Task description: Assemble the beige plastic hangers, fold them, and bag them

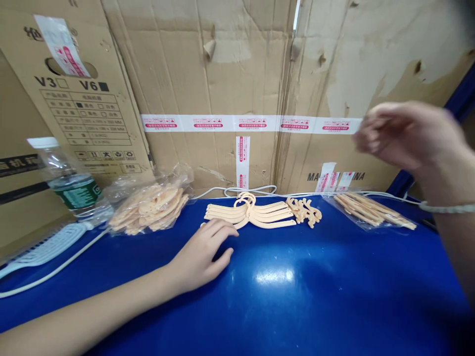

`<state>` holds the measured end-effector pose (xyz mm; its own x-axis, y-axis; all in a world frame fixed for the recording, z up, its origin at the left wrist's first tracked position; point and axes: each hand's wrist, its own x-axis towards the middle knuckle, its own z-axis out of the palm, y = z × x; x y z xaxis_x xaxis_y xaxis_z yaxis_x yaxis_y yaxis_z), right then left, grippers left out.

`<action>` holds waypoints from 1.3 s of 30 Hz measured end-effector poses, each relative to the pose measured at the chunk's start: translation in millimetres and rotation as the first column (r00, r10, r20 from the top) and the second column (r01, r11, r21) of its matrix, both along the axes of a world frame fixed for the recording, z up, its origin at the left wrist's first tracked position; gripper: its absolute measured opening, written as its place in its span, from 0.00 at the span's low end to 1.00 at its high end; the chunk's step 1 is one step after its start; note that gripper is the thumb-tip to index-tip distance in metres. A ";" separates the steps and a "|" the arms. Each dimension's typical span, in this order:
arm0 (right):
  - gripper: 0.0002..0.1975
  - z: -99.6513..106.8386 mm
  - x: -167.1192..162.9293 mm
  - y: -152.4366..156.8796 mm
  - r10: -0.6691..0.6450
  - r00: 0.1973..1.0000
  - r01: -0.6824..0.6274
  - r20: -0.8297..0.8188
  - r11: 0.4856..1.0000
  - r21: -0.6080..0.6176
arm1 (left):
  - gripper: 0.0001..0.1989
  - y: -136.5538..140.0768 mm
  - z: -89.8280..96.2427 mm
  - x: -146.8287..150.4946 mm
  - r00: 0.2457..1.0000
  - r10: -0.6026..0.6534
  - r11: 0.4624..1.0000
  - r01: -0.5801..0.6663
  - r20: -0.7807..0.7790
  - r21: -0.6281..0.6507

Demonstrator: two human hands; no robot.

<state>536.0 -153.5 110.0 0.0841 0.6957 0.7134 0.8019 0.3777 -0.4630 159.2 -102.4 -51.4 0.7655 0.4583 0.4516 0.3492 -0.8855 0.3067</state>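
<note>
Cardboard boxes (237,74), brown and crossed by a strip of white tape printed in red, stand as a wall along the back of the glossy blue tabletop (297,296).

At nine o'clock in the view a clear plastic water bottle with a white cap and green label (67,183) stands at the table's left edge. Just below it, toward eight o'clock, lies a white slotted plastic piece (44,249) with a white cable (48,277) running beside it. At ten o'clock from the table's middle sits a crinkled clear plastic bag of flat peach-coloured plastic parts (150,205).

The left hand (202,254) rests palm down on the blue surface, fingers loosely spread and holding nothing. Its fingertips lie at the left end of a stack of small peach-coloured plastic hangers (252,212), touching or almost touching it; the picture does not settle which. The stack lies flat near the centre of the view, hooks pointing toward twelve o'clock.

Just to the right of the stack, at about one o'clock from the left hand, is a small heap of loose peach-coloured hook pieces (306,210). Farther right, at two o'clock, a clear bag of peach-coloured plastic strips (371,210) lies by the boxes.

The right hand (404,133) is raised in the air at two o'clock, well above the table and blurred; whether its fingers hold anything cannot be told. A pale thin bracelet (449,208) circles the wrist.
</note>
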 end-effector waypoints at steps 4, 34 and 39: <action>0.27 -32.9 -0.3 35.6 0.354 0.898 -0.096 0.259 0.735 -0.671 | 0.12 19.6 -2.9 -6.4 0.996 0.069 0.992 -0.061 -0.062 0.112; 0.14 -82.8 -0.7 82.1 0.469 0.844 -0.249 0.260 0.772 -0.584 | 0.17 32.5 -16.1 -13.3 0.999 -0.006 1.000 0.007 -0.042 0.022; 0.14 -66.8 -6.1 70.8 0.277 0.961 -0.262 -0.019 0.883 -0.389 | 0.17 34.0 -17.2 -13.3 0.999 0.043 0.998 -0.044 0.019 0.046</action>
<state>529.9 -82.7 43.2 -0.1666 0.9079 0.3846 0.7134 0.3802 -0.5887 145.9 -68.4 -68.6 0.7370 0.4691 0.4866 0.3822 -0.8830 0.2723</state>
